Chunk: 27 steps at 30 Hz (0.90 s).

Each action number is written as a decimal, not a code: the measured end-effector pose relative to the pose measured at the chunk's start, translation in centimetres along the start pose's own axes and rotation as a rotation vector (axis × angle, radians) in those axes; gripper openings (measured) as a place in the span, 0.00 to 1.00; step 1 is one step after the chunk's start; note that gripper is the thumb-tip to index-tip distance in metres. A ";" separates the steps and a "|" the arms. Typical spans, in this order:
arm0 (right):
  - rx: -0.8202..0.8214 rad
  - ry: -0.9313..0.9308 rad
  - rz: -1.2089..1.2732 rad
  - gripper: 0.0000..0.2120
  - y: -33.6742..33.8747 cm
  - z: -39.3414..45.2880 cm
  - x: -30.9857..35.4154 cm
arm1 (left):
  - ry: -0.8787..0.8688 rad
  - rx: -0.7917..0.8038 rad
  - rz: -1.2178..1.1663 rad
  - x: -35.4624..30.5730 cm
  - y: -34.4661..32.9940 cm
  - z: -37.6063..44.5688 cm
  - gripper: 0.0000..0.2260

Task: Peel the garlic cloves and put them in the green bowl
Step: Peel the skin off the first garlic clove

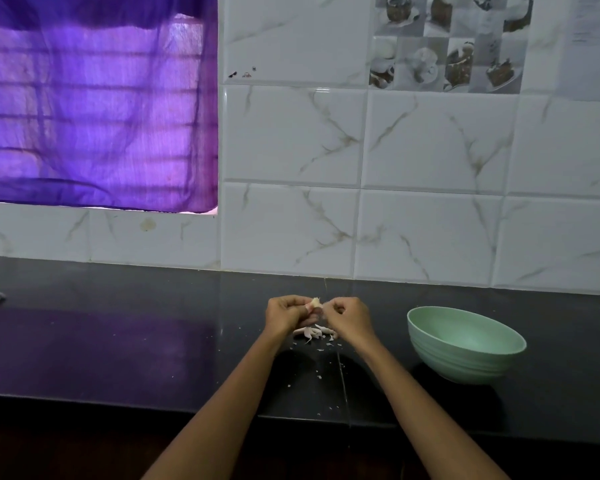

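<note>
Garlic clove (315, 302): pinched between left hand (286, 315) and right hand (347, 317) above worktop (153, 341); risk: slippery clove drops, missing green bowl (465, 344).

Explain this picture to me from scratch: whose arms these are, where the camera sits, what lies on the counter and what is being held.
There is no machine here. A person wears a wide-angle camera on the head, looking forward and down, so the two bare arms reaching in from the bottom are their own. The left hand and right hand meet above a dark counter. Between their fingertips they pinch a small pale garlic clove, apparently peeling it. Under the hands lies a little heap of peels, with smaller flakes scattered towards the person. To the right stands a green bowl, tilted a little; what is inside cannot be seen. At the far left edge lies something pale, too cut off to name. Behind are white tiles and a purple curtain.
</note>
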State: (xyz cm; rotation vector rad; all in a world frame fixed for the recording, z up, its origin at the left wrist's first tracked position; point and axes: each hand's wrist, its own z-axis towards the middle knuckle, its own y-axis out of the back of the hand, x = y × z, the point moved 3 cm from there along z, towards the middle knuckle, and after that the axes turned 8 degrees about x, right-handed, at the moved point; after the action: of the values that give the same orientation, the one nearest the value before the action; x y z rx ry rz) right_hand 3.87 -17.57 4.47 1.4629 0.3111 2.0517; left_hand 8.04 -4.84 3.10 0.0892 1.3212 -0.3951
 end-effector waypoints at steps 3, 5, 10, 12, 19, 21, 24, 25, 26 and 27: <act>0.056 0.119 -0.175 0.18 0.0 -0.2 0.3 | 0.052 0.044 -0.055 0.1 -0.5 -0.2 0.06; 0.055 0.192 -0.212 0.17 -0.1 -0.2 0.7 | 0.067 0.049 -0.073 0.1 -0.6 -0.3 0.05; -0.058 0.276 -0.263 0.11 0.4 -0.1 0.9 | 0.122 0.070 -0.076 -0.1 -0.5 -0.3 0.09; -0.086 0.289 -0.261 0.10 0.6 0.0 0.9 | 0.135 0.081 -0.071 -0.1 -0.6 -0.4 0.09; -0.068 0.355 -0.229 0.08 0.5 0.4 0.7 | 0.081 0.124 -0.087 -0.3 -0.6 -0.4 0.07; -0.104 0.348 -0.199 0.03 0.8 0.4 0.8 | 0.069 0.134 -0.064 -0.3 -0.6 -0.4 0.09; -0.125 0.322 -0.165 0.02 1.1 0.4 0.8 | 0.069 0.160 -0.056 -0.4 -0.7 -0.5 0.10; -0.126 0.311 -0.171 0.03 1.1 0.4 0.7 | 0.075 0.175 -0.058 -0.4 -0.8 -0.6 0.10; -0.123 0.305 -0.185 0.04 1.1 0.4 0.6 | 0.083 0.195 -0.059 -0.3 -0.8 -0.6 0.10; -0.112 0.306 -0.203 0.04 1.1 0.5 0.5 | 0.093 0.217 -0.052 -0.3 -0.8 -0.6 0.10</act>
State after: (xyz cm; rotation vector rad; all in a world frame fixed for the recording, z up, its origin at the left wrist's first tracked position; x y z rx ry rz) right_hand 3.88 -18.20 5.59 1.0069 0.4402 2.0864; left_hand 7.12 -5.36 3.36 0.2573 1.3703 -0.5840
